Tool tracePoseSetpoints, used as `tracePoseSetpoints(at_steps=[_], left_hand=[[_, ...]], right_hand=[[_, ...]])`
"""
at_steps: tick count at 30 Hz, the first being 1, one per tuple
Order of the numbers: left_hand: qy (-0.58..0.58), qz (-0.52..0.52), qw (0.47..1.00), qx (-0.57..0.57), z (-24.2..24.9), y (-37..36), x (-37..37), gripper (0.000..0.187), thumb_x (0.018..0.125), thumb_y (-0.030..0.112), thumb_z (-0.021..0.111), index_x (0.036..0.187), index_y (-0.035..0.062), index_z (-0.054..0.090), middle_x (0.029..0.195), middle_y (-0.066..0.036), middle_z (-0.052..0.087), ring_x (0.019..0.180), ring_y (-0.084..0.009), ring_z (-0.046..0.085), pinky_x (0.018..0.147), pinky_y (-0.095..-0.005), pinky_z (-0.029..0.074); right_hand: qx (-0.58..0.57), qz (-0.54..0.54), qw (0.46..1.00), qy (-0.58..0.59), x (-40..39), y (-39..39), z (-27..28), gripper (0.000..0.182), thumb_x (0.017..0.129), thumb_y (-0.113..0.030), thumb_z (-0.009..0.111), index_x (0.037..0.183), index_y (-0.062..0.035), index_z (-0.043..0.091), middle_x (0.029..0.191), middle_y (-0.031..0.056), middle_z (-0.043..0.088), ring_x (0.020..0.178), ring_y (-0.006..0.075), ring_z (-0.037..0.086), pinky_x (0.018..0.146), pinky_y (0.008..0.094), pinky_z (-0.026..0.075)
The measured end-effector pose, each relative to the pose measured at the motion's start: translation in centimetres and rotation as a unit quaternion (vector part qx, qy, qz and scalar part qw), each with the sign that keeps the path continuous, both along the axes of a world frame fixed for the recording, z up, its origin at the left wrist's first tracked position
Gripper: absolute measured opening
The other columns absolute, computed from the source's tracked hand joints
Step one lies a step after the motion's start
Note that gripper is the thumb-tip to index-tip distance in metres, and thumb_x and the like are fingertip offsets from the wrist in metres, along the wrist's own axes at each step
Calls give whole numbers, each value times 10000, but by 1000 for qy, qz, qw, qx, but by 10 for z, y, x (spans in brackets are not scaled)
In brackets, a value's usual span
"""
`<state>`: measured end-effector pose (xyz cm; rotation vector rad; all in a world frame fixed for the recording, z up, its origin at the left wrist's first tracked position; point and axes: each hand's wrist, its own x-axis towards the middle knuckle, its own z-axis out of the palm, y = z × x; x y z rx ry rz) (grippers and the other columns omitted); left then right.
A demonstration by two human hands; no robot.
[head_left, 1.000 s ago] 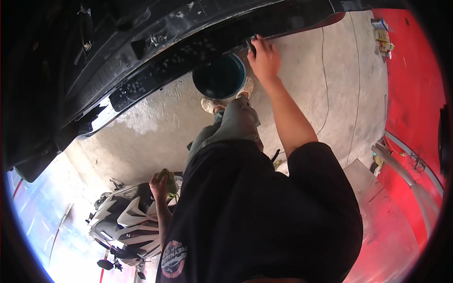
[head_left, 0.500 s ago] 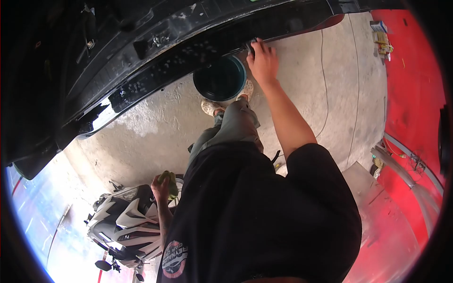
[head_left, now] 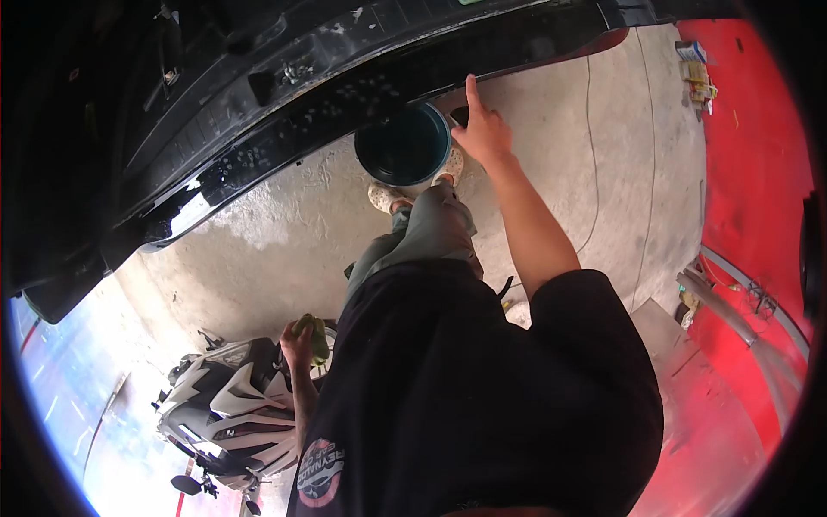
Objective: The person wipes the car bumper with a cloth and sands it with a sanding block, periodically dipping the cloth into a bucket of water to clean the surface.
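Observation:
My right hand (head_left: 487, 133) is beside the lower edge of a glossy black car panel (head_left: 517, 47), its index finger stretched out to the edge. The other fingers are curled round a small dark object (head_left: 460, 115), mostly hidden by the hand. Down at the left, my left hand (head_left: 296, 346) grips a green cloth (head_left: 315, 338) by my hip, away from the panel. Pale specks dot the panel's dark surface to the left. Below its edge stands a round dark teal bucket (head_left: 448, 142), close to my right hand.
My speckled clogs (head_left: 381, 196) are by the bucket on the concrete floor (head_left: 284, 250). A motorcycle (head_left: 233, 396) stands at lower left. Thin cables (head_left: 594, 164) cross the floor at right, near a red wall (head_left: 758, 155) with small boxes (head_left: 692, 53) beside it.
My right hand has drawn back slightly from the panel, taking the dark object down with it, and its index finger is now extended. My left hand has barely moved.

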<state>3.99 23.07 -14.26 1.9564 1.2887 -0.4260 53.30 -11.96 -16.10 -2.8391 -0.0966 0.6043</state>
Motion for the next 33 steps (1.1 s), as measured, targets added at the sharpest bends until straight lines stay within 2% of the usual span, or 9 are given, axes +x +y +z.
tracePoseSetpoints(at_steps=[1,4,13,19,22,25,28,31,33], left_hand=[[2,-4,1000,3,-4,3,-2,363,816,261,769,1091,24,752,952,-161,768,888,-259,747,818,-381,570],[5,-6,1000,4,-2,3,5,358,818,260,768,1092,30,754,943,-162,768,877,-263,748,810,-384,570],[-13,2,1000,-5,-6,3,6,377,813,283,779,1091,28,754,943,-159,769,878,-259,747,806,-388,571],[-7,-18,1000,-4,-7,-6,9,377,811,285,783,1090,34,756,938,-150,770,872,-255,747,802,-383,571],[-11,-19,1000,-3,-3,-7,15,373,814,284,779,1091,34,755,932,-146,771,862,-254,748,797,-380,571],[-13,-5,1000,-6,5,-7,20,368,818,282,772,1090,35,755,929,-150,770,854,-256,749,791,-381,570],[-15,1,1000,8,7,-7,17,357,818,276,766,1083,36,756,925,-153,769,848,-253,747,789,-378,569],[-7,5,1000,18,5,-9,11,346,815,270,765,1070,36,758,918,-151,768,846,-248,746,789,-373,568],[5,2,1000,19,-3,-11,-1,344,811,267,768,1064,34,758,913,-149,768,848,-245,746,792,-370,567]], right_hand=[[-19,-1,999,47,11,2,7,1135,838,-319,762,1661,-303,-19,1258,130,686,1156,381,649,995,445,541],[-50,5,994,99,27,5,11,1160,868,-391,750,1644,-341,-110,1294,109,689,1200,355,644,1007,435,537],[-59,16,986,155,14,28,18,1161,863,-398,746,1637,-374,-119,1297,100,691,1205,340,650,985,442,548],[-57,73,992,81,1,27,-1,1159,852,-396,755,1633,-411,-100,1278,109,688,1171,327,666,953,447,563],[-74,82,991,74,9,15,-6,1079,859,-376,754,1641,-439,14,1326,99,661,1213,345,639,984,450,550],[-83,76,992,58,16,3,-4,1055,860,-368,752,1631,-484,41,1305,98,667,1220,350,629,983,460,550],[-87,72,993,31,17,-5,-2,982,846,-352,757,1635,-378,173,1284,97,674,1205,339,632,972,454,551],[-18,1,1000,-25,15,-11,3,803,805,-292,780,1517,-234,414,1241,91,678,1146,331,640,922,448,561],[50,36,988,-140,12,-22,-5,655,786,-249,785,1379,-176,518,1211,85,678,1096,331,640,894,441,561]])
